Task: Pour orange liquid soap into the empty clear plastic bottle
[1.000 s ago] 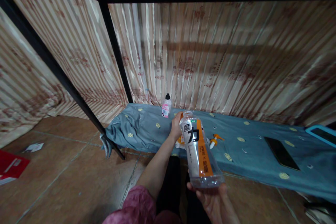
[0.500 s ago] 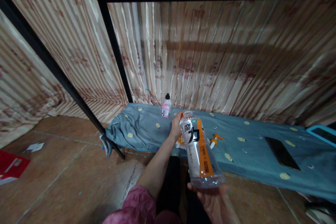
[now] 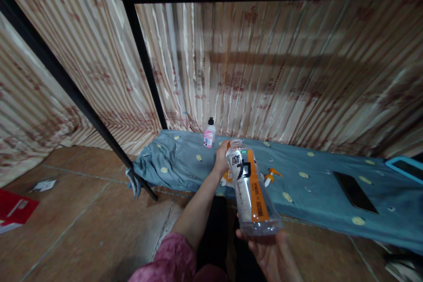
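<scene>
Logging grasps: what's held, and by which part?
The orange-labelled bottle: right hand at its base; left hand by its neck, grip partly hidden.

On my feed, the clear drink bottle [image 3: 246, 187] has an orange-and-silver label [image 3: 259, 205]. Behind it I see a blue-grey sheet [image 3: 317, 198] with yellow pineapple motifs, a beige-and-brown striped curtain [image 3: 251, 75] with reddish flowers, and a pink-labelled, black-capped squeeze bottle [image 3: 209, 135].

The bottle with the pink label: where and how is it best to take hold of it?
Probably around its body, below the black cap, from the front: the bottle stands upright with the curtain close behind. The left hand is nearer to it in the picture.
</scene>
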{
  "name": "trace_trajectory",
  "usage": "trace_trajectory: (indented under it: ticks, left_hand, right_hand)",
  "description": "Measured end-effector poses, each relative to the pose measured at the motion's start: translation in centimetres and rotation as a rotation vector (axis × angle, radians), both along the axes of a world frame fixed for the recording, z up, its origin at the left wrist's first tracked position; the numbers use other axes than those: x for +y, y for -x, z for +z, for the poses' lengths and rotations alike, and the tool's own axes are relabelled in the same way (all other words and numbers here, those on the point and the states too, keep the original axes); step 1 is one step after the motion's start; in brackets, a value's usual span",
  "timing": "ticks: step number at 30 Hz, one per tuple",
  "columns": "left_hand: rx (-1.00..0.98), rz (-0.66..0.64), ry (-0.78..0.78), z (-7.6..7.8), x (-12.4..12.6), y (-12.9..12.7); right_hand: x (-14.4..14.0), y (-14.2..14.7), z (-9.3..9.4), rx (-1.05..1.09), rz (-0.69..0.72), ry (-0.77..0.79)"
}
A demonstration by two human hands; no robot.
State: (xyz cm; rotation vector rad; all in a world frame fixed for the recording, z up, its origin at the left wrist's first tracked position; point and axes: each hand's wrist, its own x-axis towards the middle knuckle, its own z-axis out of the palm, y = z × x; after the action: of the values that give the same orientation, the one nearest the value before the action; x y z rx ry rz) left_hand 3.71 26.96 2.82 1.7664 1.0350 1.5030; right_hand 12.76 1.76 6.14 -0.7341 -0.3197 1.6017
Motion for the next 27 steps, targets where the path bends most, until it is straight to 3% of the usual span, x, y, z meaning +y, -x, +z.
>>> trace_trajectory:
  ticks: [27]
  left_hand:
    - [0.024,0.028,-0.013,-0.11,0.14,0.02]
  right_hand:
    - [0.08,0.02,-0.01,0.002,0.002,-0.003]
